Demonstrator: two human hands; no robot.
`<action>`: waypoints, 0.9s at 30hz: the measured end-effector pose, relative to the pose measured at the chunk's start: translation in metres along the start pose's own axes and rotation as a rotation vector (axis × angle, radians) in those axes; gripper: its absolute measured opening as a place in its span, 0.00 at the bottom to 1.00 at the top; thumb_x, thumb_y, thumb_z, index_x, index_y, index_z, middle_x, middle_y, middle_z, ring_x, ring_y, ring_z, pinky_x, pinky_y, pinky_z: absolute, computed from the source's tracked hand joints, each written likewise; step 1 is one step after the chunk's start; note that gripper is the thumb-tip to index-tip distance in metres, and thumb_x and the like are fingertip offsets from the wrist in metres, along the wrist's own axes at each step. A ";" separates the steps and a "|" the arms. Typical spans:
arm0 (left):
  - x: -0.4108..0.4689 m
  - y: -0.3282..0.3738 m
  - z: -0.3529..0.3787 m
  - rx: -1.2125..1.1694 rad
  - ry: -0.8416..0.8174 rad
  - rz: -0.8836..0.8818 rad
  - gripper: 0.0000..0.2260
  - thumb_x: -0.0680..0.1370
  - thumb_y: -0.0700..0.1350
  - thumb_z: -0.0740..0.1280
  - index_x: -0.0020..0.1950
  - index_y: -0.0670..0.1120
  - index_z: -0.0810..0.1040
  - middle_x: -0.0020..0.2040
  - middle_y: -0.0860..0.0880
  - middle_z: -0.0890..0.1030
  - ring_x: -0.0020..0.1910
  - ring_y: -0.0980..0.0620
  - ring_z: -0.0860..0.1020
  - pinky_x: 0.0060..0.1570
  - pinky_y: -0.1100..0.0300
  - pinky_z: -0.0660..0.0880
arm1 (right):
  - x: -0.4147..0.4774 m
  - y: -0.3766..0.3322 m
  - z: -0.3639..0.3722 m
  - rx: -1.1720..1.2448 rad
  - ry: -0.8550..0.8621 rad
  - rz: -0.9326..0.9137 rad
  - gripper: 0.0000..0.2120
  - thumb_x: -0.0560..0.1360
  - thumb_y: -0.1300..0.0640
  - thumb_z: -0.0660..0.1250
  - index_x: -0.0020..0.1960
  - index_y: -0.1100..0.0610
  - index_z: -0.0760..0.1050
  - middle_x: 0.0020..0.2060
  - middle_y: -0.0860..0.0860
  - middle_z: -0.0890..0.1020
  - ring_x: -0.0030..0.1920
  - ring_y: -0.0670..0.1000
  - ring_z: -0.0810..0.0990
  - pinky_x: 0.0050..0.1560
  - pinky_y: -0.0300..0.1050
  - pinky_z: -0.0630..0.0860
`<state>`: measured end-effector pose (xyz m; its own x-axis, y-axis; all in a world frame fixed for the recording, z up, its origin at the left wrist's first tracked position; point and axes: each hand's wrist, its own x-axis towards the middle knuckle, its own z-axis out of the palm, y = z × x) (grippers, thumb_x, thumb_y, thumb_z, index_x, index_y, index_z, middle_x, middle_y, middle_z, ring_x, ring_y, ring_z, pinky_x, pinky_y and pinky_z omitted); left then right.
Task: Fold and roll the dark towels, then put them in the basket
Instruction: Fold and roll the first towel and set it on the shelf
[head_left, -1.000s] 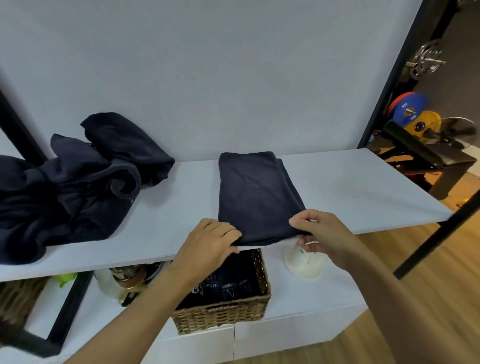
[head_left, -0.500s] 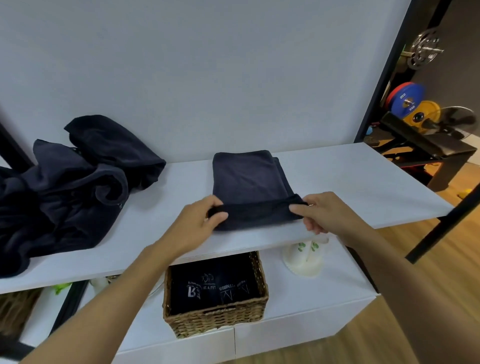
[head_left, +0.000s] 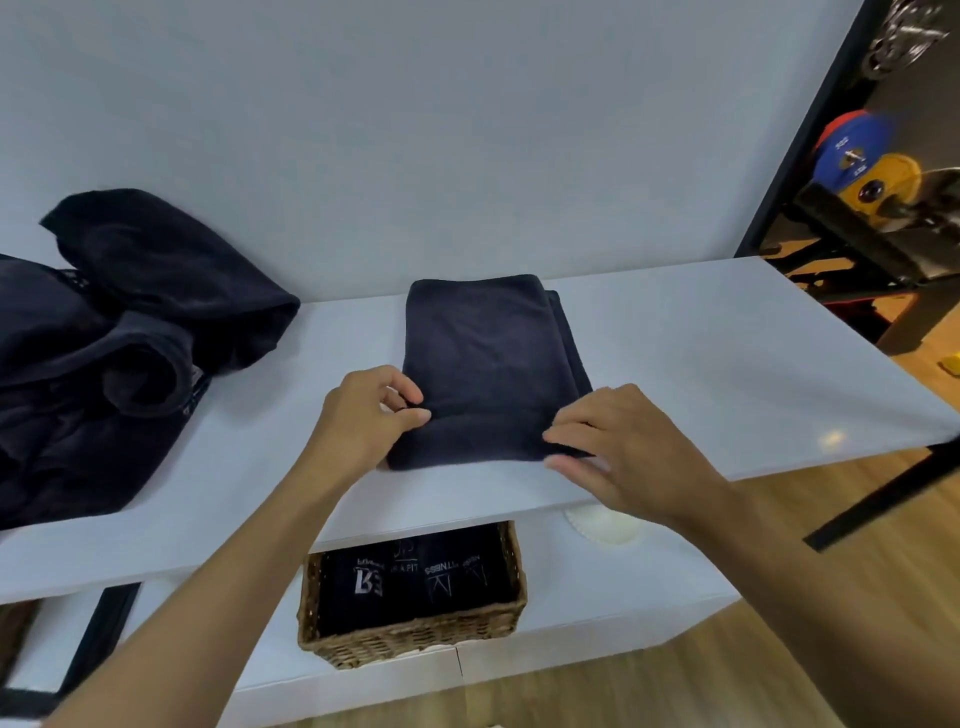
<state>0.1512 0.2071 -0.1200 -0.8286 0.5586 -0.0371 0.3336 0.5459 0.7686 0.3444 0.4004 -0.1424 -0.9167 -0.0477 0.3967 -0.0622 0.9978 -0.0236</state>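
A folded dark towel (head_left: 488, 353) lies in the middle of the white shelf (head_left: 727, 364), its near end turned over into a short roll. My left hand (head_left: 369, 421) pinches the left end of that roll between thumb and fingers. My right hand (head_left: 623, 447) holds the right end, fingers curled on the cloth. Below the shelf stands a wicker basket (head_left: 410, 634) holding several rolled dark towels with white logos. A heap of unfolded dark towels (head_left: 114, 343) lies on the shelf at the left.
A white round object (head_left: 602, 525) sits on the lower white cabinet to the right of the basket. Black frame posts stand at far left and right. Weight plates (head_left: 862, 171) and a bench are at the right, over wooden floor.
The near end of the towel has been turned over and rolled away from me, from the shelf's front edge. Both hands moved forward with it.
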 end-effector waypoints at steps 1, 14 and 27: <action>0.001 0.001 0.000 0.027 0.006 0.012 0.03 0.75 0.42 0.73 0.45 0.49 0.80 0.44 0.50 0.79 0.41 0.54 0.77 0.29 0.66 0.69 | 0.001 0.001 0.002 0.011 -0.052 -0.006 0.11 0.76 0.47 0.67 0.52 0.54 0.80 0.47 0.47 0.82 0.45 0.51 0.79 0.47 0.45 0.75; 0.002 -0.011 -0.015 0.332 -0.133 0.604 0.15 0.76 0.48 0.71 0.62 0.52 0.77 0.47 0.56 0.79 0.46 0.54 0.75 0.48 0.60 0.73 | 0.064 0.030 -0.022 0.562 -0.513 0.456 0.06 0.80 0.55 0.63 0.53 0.53 0.79 0.45 0.47 0.81 0.44 0.49 0.79 0.46 0.43 0.73; 0.075 0.005 -0.015 0.133 -0.270 0.225 0.03 0.76 0.44 0.70 0.43 0.50 0.83 0.45 0.54 0.83 0.50 0.53 0.80 0.54 0.57 0.75 | 0.050 0.034 0.012 0.034 -0.141 0.228 0.17 0.75 0.48 0.70 0.62 0.51 0.76 0.56 0.46 0.81 0.53 0.52 0.78 0.54 0.48 0.69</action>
<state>0.0845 0.2425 -0.1095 -0.5855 0.8087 -0.0571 0.5642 0.4570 0.6876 0.2912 0.4317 -0.1346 -0.9544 0.1697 0.2456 0.1413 0.9815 -0.1290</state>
